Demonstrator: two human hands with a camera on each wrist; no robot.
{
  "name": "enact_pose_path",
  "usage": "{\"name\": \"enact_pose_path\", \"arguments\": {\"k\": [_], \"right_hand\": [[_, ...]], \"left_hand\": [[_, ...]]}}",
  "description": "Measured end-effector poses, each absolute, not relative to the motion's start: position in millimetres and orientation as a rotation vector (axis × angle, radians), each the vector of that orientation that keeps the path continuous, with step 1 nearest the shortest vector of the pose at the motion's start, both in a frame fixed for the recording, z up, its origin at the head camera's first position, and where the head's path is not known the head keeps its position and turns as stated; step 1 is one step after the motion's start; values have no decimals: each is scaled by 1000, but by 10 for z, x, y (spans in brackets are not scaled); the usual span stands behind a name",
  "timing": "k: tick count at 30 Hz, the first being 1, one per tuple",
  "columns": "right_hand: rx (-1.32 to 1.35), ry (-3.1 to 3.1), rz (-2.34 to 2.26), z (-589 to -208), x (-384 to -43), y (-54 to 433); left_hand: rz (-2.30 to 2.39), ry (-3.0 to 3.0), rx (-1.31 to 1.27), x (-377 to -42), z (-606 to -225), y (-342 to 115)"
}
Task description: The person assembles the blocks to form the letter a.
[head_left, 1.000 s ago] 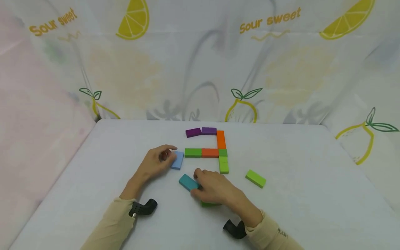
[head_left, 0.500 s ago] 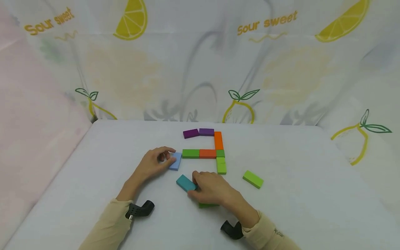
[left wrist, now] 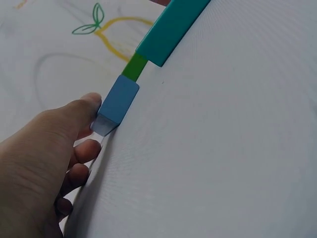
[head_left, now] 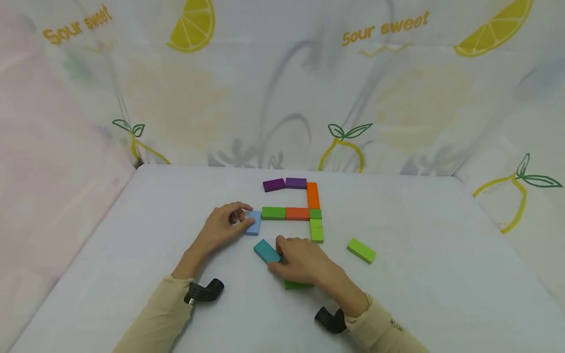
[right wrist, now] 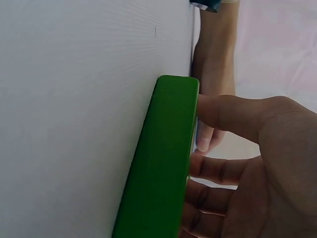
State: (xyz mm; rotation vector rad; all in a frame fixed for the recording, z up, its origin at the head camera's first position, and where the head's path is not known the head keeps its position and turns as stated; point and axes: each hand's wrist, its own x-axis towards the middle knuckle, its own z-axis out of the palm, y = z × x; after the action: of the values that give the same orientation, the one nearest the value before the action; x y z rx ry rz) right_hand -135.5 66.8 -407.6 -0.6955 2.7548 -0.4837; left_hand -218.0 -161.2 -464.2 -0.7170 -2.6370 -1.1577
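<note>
In the head view my left hand (head_left: 220, 226) pinches a light blue block (head_left: 254, 224) between thumb and fingers. The block stands across the left end of a green block (head_left: 273, 213); the left wrist view shows this light blue block (left wrist: 117, 101) too. With thumb and index finger, my right hand (head_left: 306, 260) holds the right end of a teal block (head_left: 266, 250), which lies slanted on the table. Part of another green block (head_left: 298, 284) shows under the right hand. That green block (right wrist: 156, 158) fills the front of the right wrist view and hides the teal one.
Dark purple (head_left: 274, 185), purple (head_left: 296, 183), orange (head_left: 313, 195), red-orange (head_left: 297, 214) and light green (head_left: 316, 231) blocks form a figure at the middle back of the white table (head_left: 176, 186). A loose lime block (head_left: 361, 250) lies to its right. Printed cloth (head_left: 265, 88) hangs behind.
The light blue block has turned straighter and come closer to the green block's end, still in my left hand. My right hand stays at the teal block.
</note>
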Motion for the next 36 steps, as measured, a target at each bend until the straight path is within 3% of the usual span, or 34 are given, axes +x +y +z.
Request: {"name": "enact_pose_path", "arguments": {"k": [36], "right_hand": [[-658,2754,-523,-4080,-1386,673]], "left_hand": [[-1106,-2683,-654,-2180,-4608,-1586]]}}
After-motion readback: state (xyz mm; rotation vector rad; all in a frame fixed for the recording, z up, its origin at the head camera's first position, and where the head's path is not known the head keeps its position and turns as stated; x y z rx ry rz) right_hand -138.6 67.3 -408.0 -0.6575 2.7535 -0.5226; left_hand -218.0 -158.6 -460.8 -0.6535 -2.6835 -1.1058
